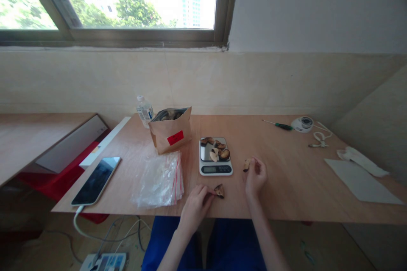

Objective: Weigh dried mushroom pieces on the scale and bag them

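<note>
Near the desk's [286,169] front edge, the left hand [195,203] pinches one dried mushroom piece [219,190]; the right hand [256,175] holds another piece [246,164] just beside the scale [216,168].

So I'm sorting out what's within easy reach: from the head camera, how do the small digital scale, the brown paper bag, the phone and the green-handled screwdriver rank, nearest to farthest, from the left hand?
1. Small digital scale, just beyond the left hand, slightly right.
2. Brown paper bag, farther back.
3. Phone, off to the left by the table edge.
4. Green-handled screwdriver, far right at the back.
</note>
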